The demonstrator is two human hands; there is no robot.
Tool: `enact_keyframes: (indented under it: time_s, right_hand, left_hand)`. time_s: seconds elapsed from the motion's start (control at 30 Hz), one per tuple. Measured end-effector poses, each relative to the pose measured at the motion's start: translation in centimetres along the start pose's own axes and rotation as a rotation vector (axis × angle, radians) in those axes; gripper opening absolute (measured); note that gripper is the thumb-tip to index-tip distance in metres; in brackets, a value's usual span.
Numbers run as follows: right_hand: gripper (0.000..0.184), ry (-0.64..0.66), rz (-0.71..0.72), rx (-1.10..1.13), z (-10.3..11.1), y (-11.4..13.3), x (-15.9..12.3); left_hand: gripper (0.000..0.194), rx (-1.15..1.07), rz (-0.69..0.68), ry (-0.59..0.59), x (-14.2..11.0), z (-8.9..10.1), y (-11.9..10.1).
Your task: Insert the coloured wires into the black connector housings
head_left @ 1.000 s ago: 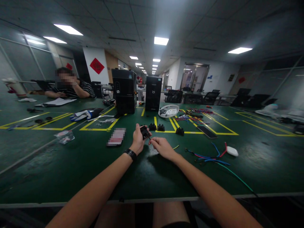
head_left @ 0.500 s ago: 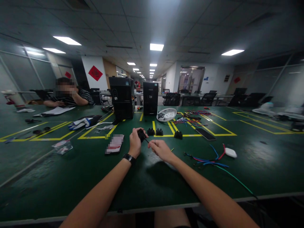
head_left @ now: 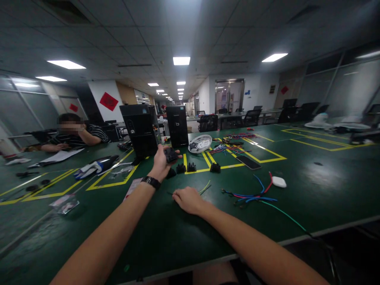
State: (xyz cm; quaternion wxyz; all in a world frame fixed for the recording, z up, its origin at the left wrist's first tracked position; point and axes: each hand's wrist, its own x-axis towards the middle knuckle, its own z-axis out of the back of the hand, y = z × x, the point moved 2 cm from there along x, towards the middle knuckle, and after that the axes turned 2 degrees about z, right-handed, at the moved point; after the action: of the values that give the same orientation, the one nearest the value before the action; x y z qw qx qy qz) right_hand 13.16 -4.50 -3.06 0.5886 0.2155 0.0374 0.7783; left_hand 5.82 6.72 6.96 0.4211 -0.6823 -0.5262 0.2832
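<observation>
My left hand [head_left: 162, 163], with a dark band on its wrist, grips a small black plastic part [head_left: 170, 155] above the table, near the computer towers. Lower down, my right hand [head_left: 188, 200] rests on the green tabletop with its fingers closed. A thin dark rod [head_left: 170, 193] pokes out at its fingertips; most of it is hidden by the hand. Just beyond that hand lies a yellow-green wire [head_left: 205, 187]. Several similar black plastic parts [head_left: 191, 168] stand in a row in front of the towers.
Two black computer towers [head_left: 176, 126] stand ahead, with a white fan grille [head_left: 200, 143] beside them. To the right are blue and red wires [head_left: 252, 196], a white case [head_left: 279, 182] and a dark phone [head_left: 248, 162]. A person [head_left: 74, 132] sits at the left.
My hands have moved apart. The left has lifted the black part forward, while the right has drawn the rod away from it and down to the table. The whole view has shifted and tilted.
</observation>
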Motion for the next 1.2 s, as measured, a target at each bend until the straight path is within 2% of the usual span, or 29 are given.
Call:
enact_keyframes:
  time_s: [0.1,0.2,0.3,0.43,0.53,0.63,0.73,0.87,0.9,0.97,1.07,1.13,1.2]
  right_hand:
    - [0.032,0.032,0.045,-0.093,0.0,0.3,-0.1]
    - [0.030,0.014,0.102,-0.113,0.2,-0.2,-0.3]
    - [0.030,-0.020,0.114,-0.161,0.4,-1.8,-0.4]
    - [0.038,-0.067,0.037,-0.224,0.6,-4.2,0.0]
    - [0.042,-0.081,-0.022,-0.205,0.5,-5.1,0.4]
    - [0.047,-0.070,-0.021,-0.174,0.4,-5.2,0.4]
    - [0.051,-0.069,-0.004,-0.155,0.4,-4.9,0.2]
    - [0.053,-0.059,0.034,-0.159,0.6,-5.1,0.1]
    - [0.053,-0.044,0.059,-0.162,0.8,-5.2,0.2]
    - [0.053,0.003,0.103,-0.170,1.6,-5.5,0.1]
    - [0.049,0.059,0.089,-0.211,3.9,-5.9,-0.5]
    - [0.041,0.049,-0.023,-0.265,5.9,-6.5,-1.4]
    - [0.034,0.051,-0.226,-0.300,7.7,-7.5,-2.3]
  left_hand:
    - [0.037,0.262,0.059,0.109,1.9,-3.3,3.2]
    - [0.040,0.552,-0.025,0.128,4.2,-5.9,7.4]
    - [0.034,0.746,-0.080,0.103,6.7,-7.2,10.9]
    - [0.028,0.802,-0.062,0.093,9.8,-7.6,13.6]
    - [0.022,0.814,-0.040,0.086,11.6,-7.9,14.5]
    - [0.012,0.806,-0.047,0.091,12.6,-8.3,14.8]
    - [0.026,0.821,-0.096,0.098,12.8,-8.3,14.8]
    - [0.008,0.881,-0.195,0.133,12.5,-8.3,14.7]
    - [0.010,0.894,-0.220,0.158,12.3,-8.4,14.7]
    - [0.016,0.919,-0.259,0.236,11.8,-9.0,14.6]
    - [0.013,0.953,-0.279,0.417,10.6,-10.4,14.6]
    - [0.014,0.975,-0.263,0.544,9.6,-11.2,14.9]
    - [0.025,1.015,-0.240,0.657,8.6,-11.6,15.2]
